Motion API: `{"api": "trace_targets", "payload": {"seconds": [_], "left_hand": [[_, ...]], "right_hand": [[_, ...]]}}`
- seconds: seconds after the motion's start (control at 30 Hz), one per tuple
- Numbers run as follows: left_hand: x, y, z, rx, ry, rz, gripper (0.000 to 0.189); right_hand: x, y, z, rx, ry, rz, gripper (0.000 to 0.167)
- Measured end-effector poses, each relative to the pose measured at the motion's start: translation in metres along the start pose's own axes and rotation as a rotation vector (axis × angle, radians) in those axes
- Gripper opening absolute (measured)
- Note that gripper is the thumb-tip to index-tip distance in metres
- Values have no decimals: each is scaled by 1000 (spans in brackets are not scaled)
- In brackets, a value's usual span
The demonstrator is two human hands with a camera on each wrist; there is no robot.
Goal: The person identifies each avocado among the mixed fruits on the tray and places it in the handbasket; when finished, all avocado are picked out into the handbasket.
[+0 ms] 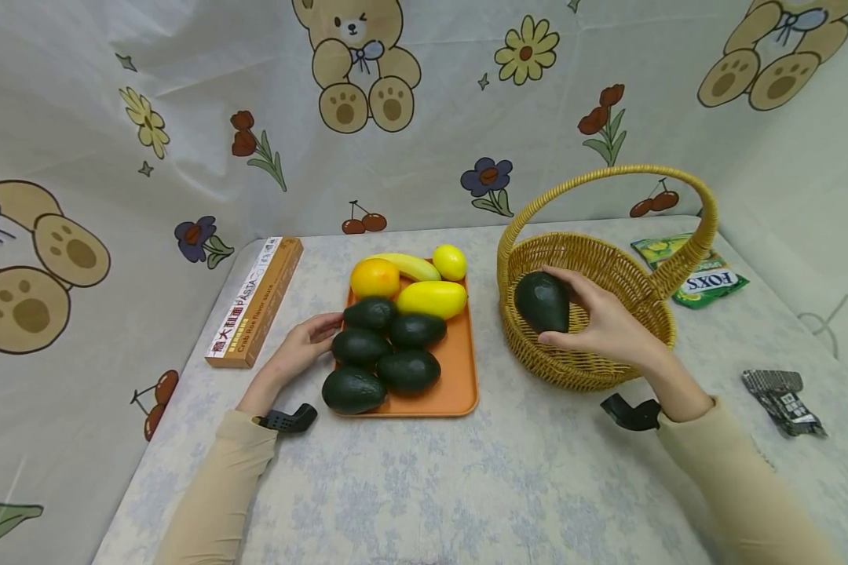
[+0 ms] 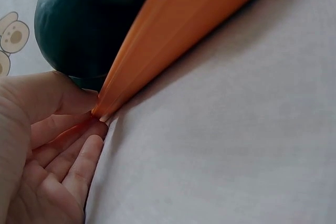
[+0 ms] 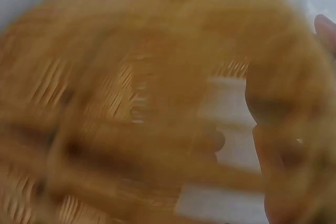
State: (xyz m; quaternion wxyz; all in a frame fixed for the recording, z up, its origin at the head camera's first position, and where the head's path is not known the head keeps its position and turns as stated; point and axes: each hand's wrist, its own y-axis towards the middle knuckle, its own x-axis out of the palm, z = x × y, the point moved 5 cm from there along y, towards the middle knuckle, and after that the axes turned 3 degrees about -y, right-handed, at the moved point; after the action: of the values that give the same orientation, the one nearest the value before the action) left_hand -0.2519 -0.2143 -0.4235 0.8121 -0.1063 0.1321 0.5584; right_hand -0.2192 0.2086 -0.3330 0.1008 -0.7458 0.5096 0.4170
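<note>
My right hand [image 1: 611, 326] grips a dark green avocado [image 1: 541, 303] between thumb and fingers, over the opening of a woven basket [image 1: 537, 362] with a tall handle. At the left side of an orange tray [image 1: 461, 384], my left hand [image 2: 52, 129] pinches the rim, thumb on top and fingers along the outside. Several avocados [image 1: 408, 371] fill the tray's left and middle part. Behind them lie an orange [image 1: 375, 278], a banana [image 1: 411, 265], a lemon [image 1: 450, 262] and a long yellow fruit [image 1: 432, 300]. Blurred wicker dominates the right wrist view.
A long pasta box [image 1: 254, 306] lies left of the tray. Behind the basket's right side is a green FOX'S bag [image 1: 707, 278]. A small black packet [image 1: 784, 402] rests near the right edge. Patterned cloth [image 1: 424, 173] hangs along the back of the table.
</note>
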Motion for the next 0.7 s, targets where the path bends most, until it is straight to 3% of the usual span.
{"api": "trace_targets", "payload": {"seconds": [0.37, 0.7], "left_hand": [[1, -1, 2, -3, -40, -6, 47], [1, -1, 2, -9, -42, -11, 48]], "right_hand": [[-3, -2, 46, 183, 1, -84, 88], [17, 2, 59, 193, -35, -241, 89]]}}
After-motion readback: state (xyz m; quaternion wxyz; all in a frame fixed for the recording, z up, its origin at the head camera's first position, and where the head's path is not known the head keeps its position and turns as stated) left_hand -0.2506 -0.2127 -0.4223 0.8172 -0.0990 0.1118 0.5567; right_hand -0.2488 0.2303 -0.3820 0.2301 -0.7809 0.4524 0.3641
